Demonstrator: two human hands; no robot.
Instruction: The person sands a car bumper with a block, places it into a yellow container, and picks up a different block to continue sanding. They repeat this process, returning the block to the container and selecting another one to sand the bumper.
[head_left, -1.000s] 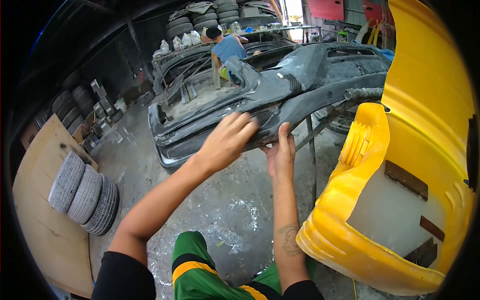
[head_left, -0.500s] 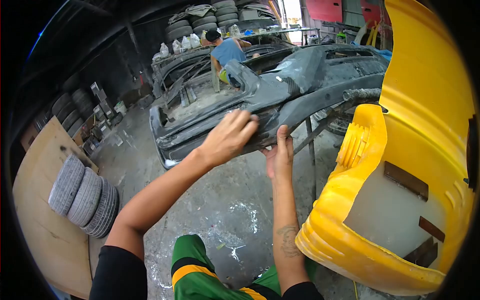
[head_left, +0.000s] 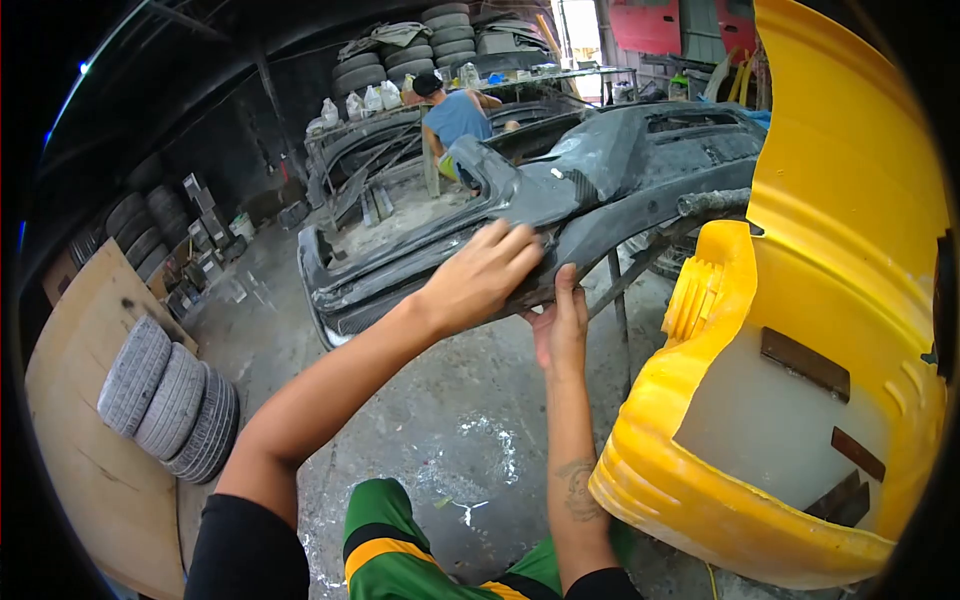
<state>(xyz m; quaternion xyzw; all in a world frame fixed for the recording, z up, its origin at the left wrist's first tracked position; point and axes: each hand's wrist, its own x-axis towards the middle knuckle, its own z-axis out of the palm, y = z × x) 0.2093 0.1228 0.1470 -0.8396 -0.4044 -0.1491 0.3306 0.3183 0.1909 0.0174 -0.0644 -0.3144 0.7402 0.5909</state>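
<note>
The black bumper cover [head_left: 640, 208] lies across the middle of the view, in front of the person, near a pipe-like bar [head_left: 712, 203]. The right hand [head_left: 562, 330] has a narrow grip on its lower edge, thumb outside and fingers below. The left hand [head_left: 480, 278] has bent fingers on its face; whether something is under them, I cannot tell. In my judgement, the cover could tilt or slide if the left hand pushes harder than the right hand supports, and a rough edge could scrape the fingertips. Also, the right elbow could knock the cut yellow drum [head_left: 650, 450], which is close beside, and spill its cloudy liquid [head_left: 730, 420]. I count 2 hands on 1 cover, 1 drum with at least 3 brown pieces [head_left: 805, 365], 3 tires [head_left: 165, 390] leaning together, 1 co-worker [head_left: 458, 115], 4 whitish jugs [head_left: 373, 98] and 2 red panels [head_left: 645, 27].
</note>
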